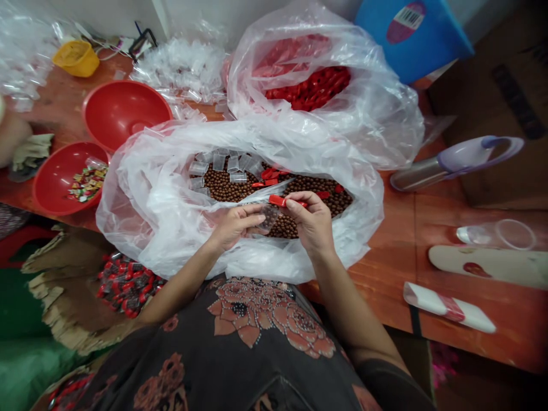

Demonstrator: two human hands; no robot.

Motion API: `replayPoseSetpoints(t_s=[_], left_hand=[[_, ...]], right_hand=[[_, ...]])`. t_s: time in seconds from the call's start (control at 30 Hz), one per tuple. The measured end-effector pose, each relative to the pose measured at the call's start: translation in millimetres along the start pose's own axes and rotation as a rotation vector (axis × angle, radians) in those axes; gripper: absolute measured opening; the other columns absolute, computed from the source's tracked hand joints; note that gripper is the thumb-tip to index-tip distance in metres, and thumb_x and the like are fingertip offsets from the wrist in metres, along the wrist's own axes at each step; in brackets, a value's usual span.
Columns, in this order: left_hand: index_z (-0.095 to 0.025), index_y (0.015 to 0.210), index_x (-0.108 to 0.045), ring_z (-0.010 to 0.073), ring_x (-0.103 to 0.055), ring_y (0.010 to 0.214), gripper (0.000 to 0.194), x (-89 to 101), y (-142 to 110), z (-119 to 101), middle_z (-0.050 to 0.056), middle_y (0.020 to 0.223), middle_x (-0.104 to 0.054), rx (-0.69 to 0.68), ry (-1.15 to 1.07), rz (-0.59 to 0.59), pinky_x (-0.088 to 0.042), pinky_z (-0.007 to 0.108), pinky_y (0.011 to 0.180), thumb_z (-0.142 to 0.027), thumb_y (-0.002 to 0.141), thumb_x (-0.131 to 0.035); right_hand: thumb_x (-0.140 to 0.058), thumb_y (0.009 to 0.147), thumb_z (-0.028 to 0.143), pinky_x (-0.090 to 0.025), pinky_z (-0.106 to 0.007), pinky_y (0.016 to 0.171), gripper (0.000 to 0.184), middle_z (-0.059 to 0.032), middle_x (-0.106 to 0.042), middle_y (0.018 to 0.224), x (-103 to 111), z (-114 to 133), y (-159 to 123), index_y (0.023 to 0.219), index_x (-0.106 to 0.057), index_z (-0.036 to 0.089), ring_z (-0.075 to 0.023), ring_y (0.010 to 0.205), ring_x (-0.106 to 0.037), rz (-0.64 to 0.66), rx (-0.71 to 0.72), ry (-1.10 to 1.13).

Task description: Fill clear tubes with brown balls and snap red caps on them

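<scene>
My left hand (237, 224) is closed on a small clear container (268, 217) filled with brown balls. My right hand (311, 220) pinches a red cap (280, 200) right above that container. Both hands hover over a large clear plastic bag (158, 194) that holds a heap of brown balls (317, 187), several empty clear containers (222, 164) and a few loose red caps (269, 173). Behind it a second clear bag (377, 108) is full of red caps (314, 88).
Two red bowls stand at the left, one empty (124, 111), one with wrapped sweets (60, 177). A yellow cup (77, 57) is far left. A purple-handled flask (454, 162) and white objects (488, 264) lie at the right. Filled red-capped containers (126, 282) sit in a cardboard box below left.
</scene>
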State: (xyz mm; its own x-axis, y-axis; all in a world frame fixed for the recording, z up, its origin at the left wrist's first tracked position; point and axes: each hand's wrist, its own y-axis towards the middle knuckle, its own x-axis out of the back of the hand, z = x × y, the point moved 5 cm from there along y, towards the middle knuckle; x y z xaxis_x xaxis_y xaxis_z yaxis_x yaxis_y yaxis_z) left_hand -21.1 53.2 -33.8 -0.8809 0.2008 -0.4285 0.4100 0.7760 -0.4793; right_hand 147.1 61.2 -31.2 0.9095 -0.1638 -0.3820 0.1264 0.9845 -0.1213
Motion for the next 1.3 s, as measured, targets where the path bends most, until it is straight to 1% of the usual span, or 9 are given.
replayPoseSetpoints(t_s=[0.17,0.33,0.43,0.57,0.7,0.8,0.93,1.1,1.3], left_hand=[[-0.020,0.112,-0.074,0.0161,-0.068,0.087,0.044,2.8,2,5,0.009,0.114,-0.073,-0.009,0.064,0.012,-0.058,0.030,0.076,-0.026,0.069,-0.081],[-0.018,0.111,-0.075,0.0179,-0.067,0.091,0.042,0.3,2,7,0.010,0.116,-0.072,-0.009,0.082,0.055,-0.057,0.030,0.074,-0.027,0.070,-0.080],[-0.018,0.111,-0.075,0.0179,-0.067,0.090,0.043,2.6,2,8,0.011,0.113,-0.073,0.009,0.082,0.048,-0.057,0.030,0.073,-0.028,0.069,-0.081],[-0.018,0.111,-0.075,0.0189,-0.067,0.090,0.045,7.6,2,11,0.011,0.110,-0.074,0.031,0.089,0.016,-0.057,0.031,0.073,-0.028,0.067,-0.082],[-0.019,0.113,-0.074,0.0184,-0.067,0.092,0.046,6.2,3,12,0.011,0.114,-0.073,0.015,0.101,0.031,-0.057,0.031,0.074,-0.028,0.069,-0.081],[-0.020,0.113,-0.074,0.0182,-0.066,0.094,0.044,2.0,3,10,0.010,0.116,-0.072,-0.003,0.105,0.070,-0.057,0.029,0.074,-0.027,0.071,-0.080],[-0.018,0.110,-0.076,0.0189,-0.067,0.090,0.040,1.2,3,8,0.012,0.111,-0.073,0.039,0.029,0.072,-0.059,0.032,0.073,-0.025,0.070,-0.079],[-0.014,0.103,-0.077,0.0208,-0.069,0.087,0.033,3.5,2,9,0.013,0.103,-0.075,0.105,-0.048,0.071,-0.060,0.034,0.073,-0.019,0.070,-0.077],[-0.014,0.100,-0.078,0.0207,-0.069,0.087,0.032,2.2,1,10,0.012,0.101,-0.075,0.112,-0.067,0.066,-0.060,0.035,0.072,-0.017,0.068,-0.079]], right_hand=[[-0.071,0.083,0.035,-0.053,-0.031,0.088,0.020,0.0020,-0.063,0.095,-7,9,-6,0.097,-0.058,0.029,-0.0136,0.089,-0.061,0.043,0.206,-0.218],[-0.063,0.089,0.037,-0.052,-0.033,0.087,0.021,-0.0002,-0.060,0.097,-13,8,-7,0.106,-0.054,0.030,-0.0160,0.092,-0.060,0.119,0.247,-0.387],[-0.063,0.089,0.039,-0.054,-0.033,0.084,0.024,-0.0006,-0.059,0.099,-8,9,-8,0.109,-0.053,0.032,-0.0168,0.092,-0.061,0.085,0.258,-0.381],[-0.061,0.091,0.040,-0.056,-0.033,0.074,0.026,-0.0005,-0.058,0.099,5,16,-10,0.115,-0.055,0.034,-0.0154,0.078,-0.061,-0.006,0.287,-0.409],[-0.060,0.092,0.036,-0.051,-0.039,0.093,0.023,-0.0026,-0.062,0.103,7,19,-12,0.114,-0.065,0.032,-0.0189,0.097,-0.060,0.020,0.351,-0.545],[-0.059,0.092,0.036,-0.048,-0.041,0.098,0.024,-0.0028,-0.064,0.104,0,11,-14,0.115,-0.067,0.031,-0.0197,0.102,-0.060,0.090,0.301,-0.524],[-0.060,0.092,0.036,-0.050,-0.039,0.095,0.027,-0.0016,-0.064,0.104,-6,3,-17,0.119,-0.062,0.033,-0.0185,0.098,-0.061,0.116,0.246,-0.444],[-0.060,0.091,0.039,-0.053,-0.038,0.090,0.026,-0.0020,-0.062,0.102,-4,9,-16,0.116,-0.059,0.033,-0.0194,0.095,-0.061,0.056,0.268,-0.435],[-0.058,0.091,0.042,-0.054,-0.034,0.067,0.029,-0.0011,-0.058,0.100,1,12,-14,0.120,-0.054,0.037,-0.0145,0.067,-0.056,0.047,0.235,-0.372]])
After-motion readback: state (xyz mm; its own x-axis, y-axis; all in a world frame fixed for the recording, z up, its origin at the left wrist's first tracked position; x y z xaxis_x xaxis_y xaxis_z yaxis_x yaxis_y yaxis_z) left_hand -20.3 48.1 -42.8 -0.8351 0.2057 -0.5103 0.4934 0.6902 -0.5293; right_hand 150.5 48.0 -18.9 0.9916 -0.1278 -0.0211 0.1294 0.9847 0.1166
